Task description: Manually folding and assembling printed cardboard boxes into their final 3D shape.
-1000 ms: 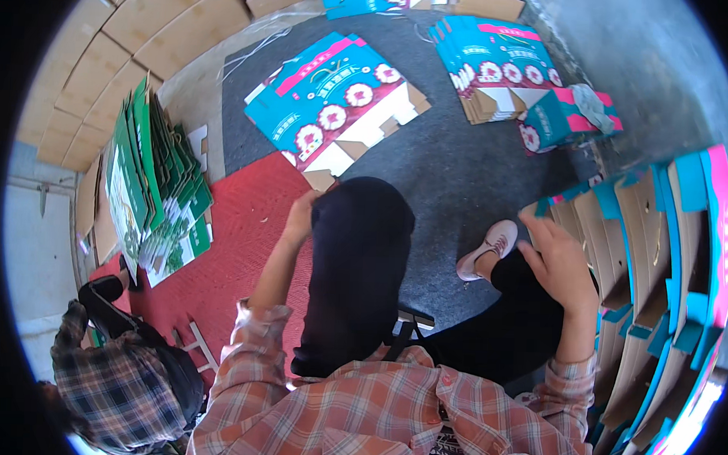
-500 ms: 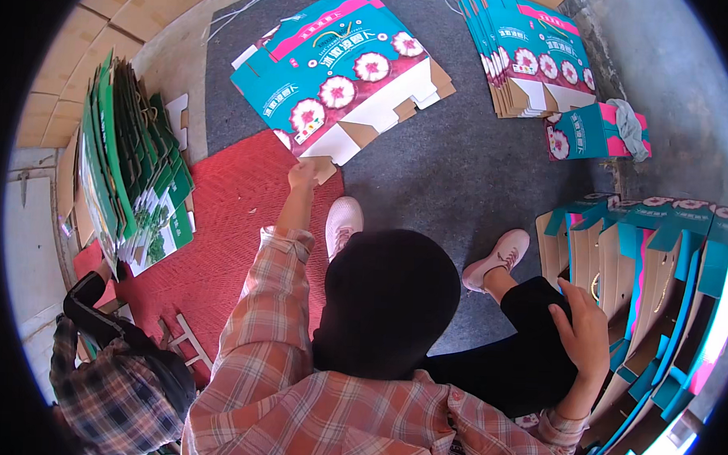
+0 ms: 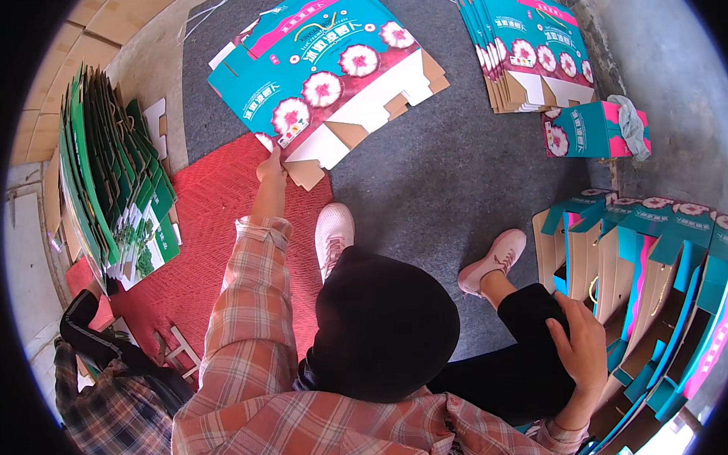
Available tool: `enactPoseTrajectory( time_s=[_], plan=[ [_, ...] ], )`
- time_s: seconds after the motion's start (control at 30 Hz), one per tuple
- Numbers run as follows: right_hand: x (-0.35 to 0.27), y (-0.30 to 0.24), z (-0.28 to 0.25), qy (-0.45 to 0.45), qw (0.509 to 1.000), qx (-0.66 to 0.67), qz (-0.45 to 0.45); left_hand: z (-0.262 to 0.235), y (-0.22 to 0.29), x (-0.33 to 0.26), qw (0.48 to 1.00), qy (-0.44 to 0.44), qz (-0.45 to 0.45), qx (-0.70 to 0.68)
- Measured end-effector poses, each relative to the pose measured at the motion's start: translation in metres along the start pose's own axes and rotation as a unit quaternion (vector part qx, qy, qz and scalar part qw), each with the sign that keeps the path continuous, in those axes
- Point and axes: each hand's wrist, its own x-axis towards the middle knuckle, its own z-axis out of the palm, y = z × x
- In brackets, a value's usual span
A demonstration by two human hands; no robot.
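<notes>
A flattened teal-and-pink carton [image 3: 305,73] with round fruit pictures lies on the floor ahead, on top of at least one more like it. My left hand [image 3: 271,168] reaches out to its near left corner, fingers closed on the edge beside the white and brown flaps. Part of the grip is hidden by the back of the hand. On the black trousers over my bent right knee rests my right hand [image 3: 580,339], fingers apart and holding nothing.
More flattened teal cartons [image 3: 538,49] lean at the back right, beside a folded teal box [image 3: 588,129] with a grey cloth [image 3: 634,129] on it. Opened teal cartons [image 3: 659,262] line the right. Green cartons [image 3: 113,171] stand left by a red mat [image 3: 220,222]; another person [image 3: 118,387] sits lower left.
My left hand has shifted left along the near edge, from the brown flap to the carton's printed corner. My right hand stays on the knee. The whole view has swung slightly.
</notes>
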Motion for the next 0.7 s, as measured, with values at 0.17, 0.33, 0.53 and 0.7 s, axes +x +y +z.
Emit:
enactPoseTrajectory(
  time_s=[0.17, 0.33, 0.53, 0.7],
  plan=[
    [0.001, -0.002, 0.001, -0.001, 1.0, -0.005, -0.014, -0.004, 0.034, -0.038, 0.984, -0.137, -0.009, -0.116],
    [-0.004, -0.005, -0.002, 0.019, 0.999, -0.011, -0.044, -0.005, 0.093, -0.128, 0.912, -0.365, 0.036, -0.183],
    [-0.018, 0.002, -0.003, 0.07, 0.993, 0.006, -0.099, -0.016, 0.207, -0.272, 0.859, -0.465, 0.183, -0.111],
    [0.002, -0.002, -0.02, 0.262, 0.943, -0.04, -0.202, -0.072, 0.258, -0.385, 0.813, -0.55, 0.158, -0.106]
  ],
)
